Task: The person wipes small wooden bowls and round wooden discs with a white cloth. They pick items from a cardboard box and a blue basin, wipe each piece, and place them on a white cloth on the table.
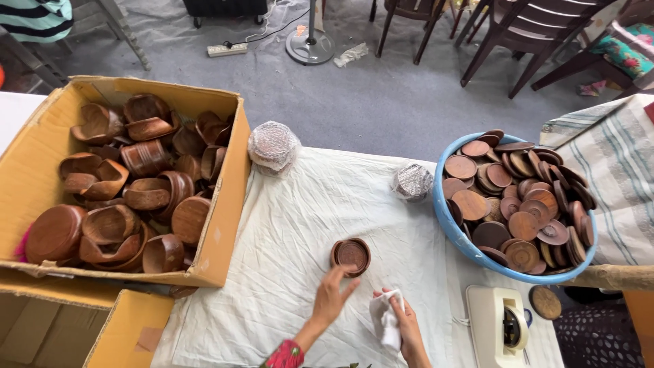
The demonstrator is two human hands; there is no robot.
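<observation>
Left hand [332, 294], fingers spread open, reaches toward a small round dark wooden bowl [351, 256] resting on the white cloth-covered bench [293, 225], fingertips just beside its near rim. Right hand [403, 322], fingers closed, grips a crumpled white cloth [385, 320]. At left, an open yellow cardboard box [221, 204] holds many brown wooden bowls. At right, a blue plastic tub [453, 228] holds a heap of round wooden lids.
</observation>
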